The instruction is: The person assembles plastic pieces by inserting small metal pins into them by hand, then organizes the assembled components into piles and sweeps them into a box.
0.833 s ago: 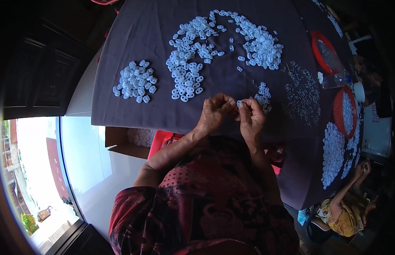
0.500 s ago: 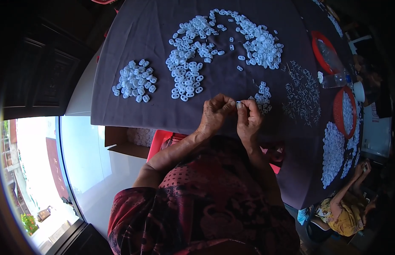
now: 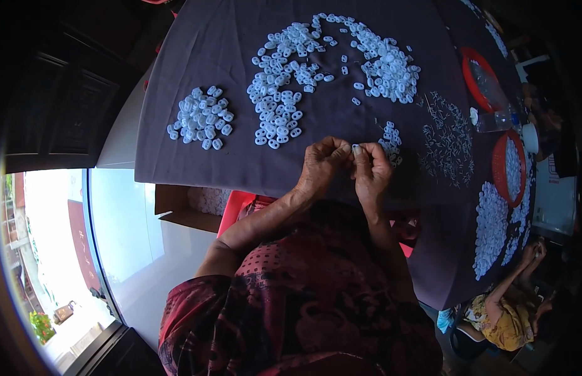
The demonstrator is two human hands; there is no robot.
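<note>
My left hand [image 3: 322,164] and my right hand [image 3: 373,168] meet at the near edge of a table covered in dark purple cloth [image 3: 228,44]. Together their fingertips pinch one small white plastic piece [image 3: 355,149]. Just right of my hands lies a small cluster of white pieces [image 3: 390,139]. A large spread of white pieces [image 3: 284,88] lies beyond my hands, and a smaller separate pile [image 3: 201,117] sits to the left.
Thin white slivers [image 3: 446,138] are scattered at the right. Two red baskets [image 3: 499,169] [image 3: 472,75] and a clear plastic bottle [image 3: 494,119] stand at the right edge. Another person [image 3: 510,313] sits at lower right. A cardboard box [image 3: 184,203] shows under the table.
My hands stay together at the same spot; the fingers shift slightly around the small white piece.
</note>
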